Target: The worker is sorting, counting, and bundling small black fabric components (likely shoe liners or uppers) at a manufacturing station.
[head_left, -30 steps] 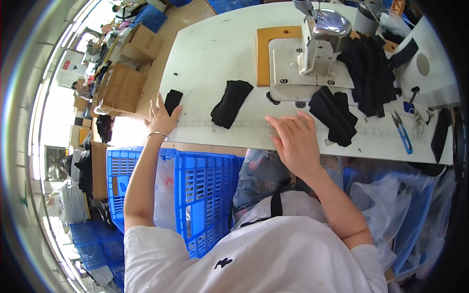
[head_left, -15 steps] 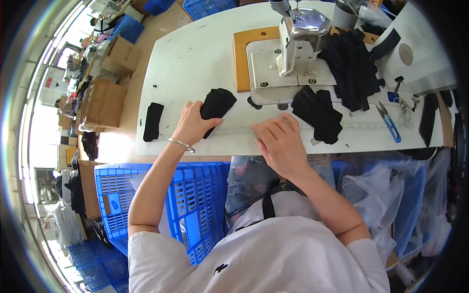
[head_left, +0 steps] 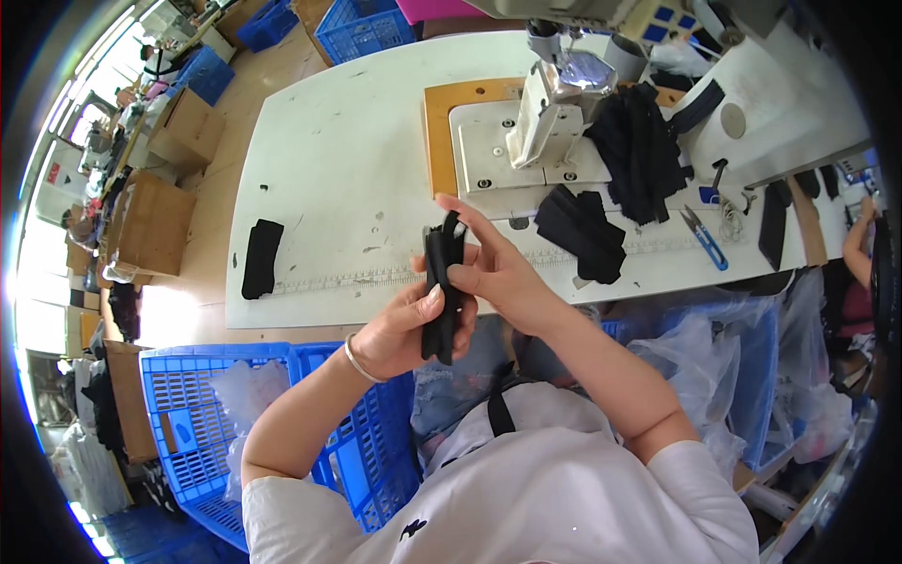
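A bundle of black fabric pieces (head_left: 442, 310) is held upright above the table's front edge. My left hand (head_left: 406, 327) is closed round its lower part, thumb in front. On its upper right side my right hand (head_left: 498, 282) grips it, thumb against the layers and index finger stretched up along the edge. A small black fabric stack (head_left: 262, 259) lies at the table's left. To the right of my hands rests a fanned black pile (head_left: 581, 232), and behind it a larger heap of black strips (head_left: 637, 155) beside the sewing machine (head_left: 545, 122).
Blue-handled thread snips (head_left: 705, 239) lie on the white table (head_left: 329, 160) at the right. A ruler scale (head_left: 357, 278) runs along its front. Below stand a blue plastic crate (head_left: 216, 404) at the left and clear plastic bags (head_left: 695, 367) at the right. Another person's arm (head_left: 859, 246) shows far right.
My left hand has lifted the black bundle off the table and brought it towards me. My right hand has moved left and taken hold of it too. The whole view has shifted slightly.
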`<action>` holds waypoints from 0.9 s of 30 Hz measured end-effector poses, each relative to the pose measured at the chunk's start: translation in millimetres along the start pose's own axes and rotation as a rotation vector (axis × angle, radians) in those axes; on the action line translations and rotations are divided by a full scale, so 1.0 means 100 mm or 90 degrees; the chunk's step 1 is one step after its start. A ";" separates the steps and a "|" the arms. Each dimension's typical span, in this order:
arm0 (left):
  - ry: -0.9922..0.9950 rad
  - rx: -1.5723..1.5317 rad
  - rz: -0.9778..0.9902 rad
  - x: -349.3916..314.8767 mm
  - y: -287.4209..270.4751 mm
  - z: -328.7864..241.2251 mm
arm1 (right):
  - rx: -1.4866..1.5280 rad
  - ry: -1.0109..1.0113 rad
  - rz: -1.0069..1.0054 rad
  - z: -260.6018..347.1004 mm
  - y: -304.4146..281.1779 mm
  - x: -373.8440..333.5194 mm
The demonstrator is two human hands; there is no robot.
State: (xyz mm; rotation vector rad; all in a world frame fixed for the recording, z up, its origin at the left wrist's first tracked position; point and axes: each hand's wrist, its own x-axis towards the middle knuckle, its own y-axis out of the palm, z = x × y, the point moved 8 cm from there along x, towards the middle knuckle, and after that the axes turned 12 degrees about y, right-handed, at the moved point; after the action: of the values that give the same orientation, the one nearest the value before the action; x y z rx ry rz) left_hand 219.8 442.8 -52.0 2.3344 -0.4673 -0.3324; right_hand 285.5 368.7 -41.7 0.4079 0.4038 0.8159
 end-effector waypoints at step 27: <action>0.155 -0.186 -0.144 -0.02 -0.21 -0.27 | -0.299 -0.168 -0.259 0.40 0.01 0.10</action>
State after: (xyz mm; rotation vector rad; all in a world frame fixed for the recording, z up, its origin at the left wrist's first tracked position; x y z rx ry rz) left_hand 233.1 473.7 -47.3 2.1062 -0.0311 -0.2028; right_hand 310.3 369.5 -9.0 -0.0112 0.0359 0.4295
